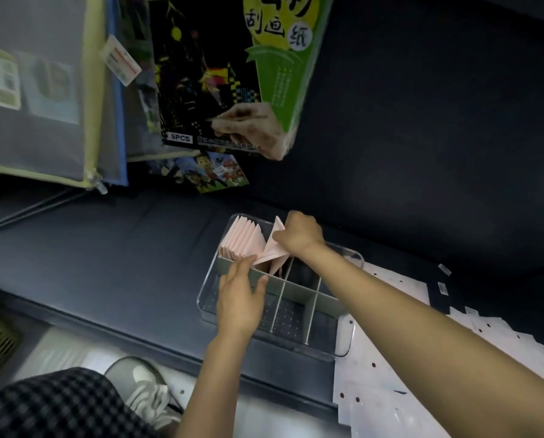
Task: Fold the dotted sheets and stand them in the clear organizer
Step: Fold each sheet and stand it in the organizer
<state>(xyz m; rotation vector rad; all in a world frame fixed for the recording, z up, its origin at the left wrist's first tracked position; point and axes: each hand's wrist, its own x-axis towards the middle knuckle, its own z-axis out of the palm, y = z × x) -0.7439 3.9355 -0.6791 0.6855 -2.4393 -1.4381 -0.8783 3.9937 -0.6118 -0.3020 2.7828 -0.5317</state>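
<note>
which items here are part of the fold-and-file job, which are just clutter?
In the job:
- clear organizer
- folded pink sheets standing in it
- folded sheet pinched by right hand
- left hand on the divider
- flat dotted sheets

Lying about:
- scratch-art pack
- zip pouches
- cartoon card

Counter [106,263]: dark, padded-looking surface running across the view
Scratch-art pack [220,74]: black and green packaging with Chinese characters and a "5PCS" label, propped up at the top
Cartoon booklet [207,172]: colourful cover, lying just below the scratch-art pack, partly under it
Mesh zip pouch [37,90]: grey with yellow trim, at upper left, papers showing through
Blue folder edge [116,115]: just beside the pouch, behind it
White tag [120,60]: red-striped, hanging near the pouch top
Sneaker [144,387]: grey and white, on the floor at the bottom
Checked fabric [59,406]: black-and-white, lower left corner
</note>
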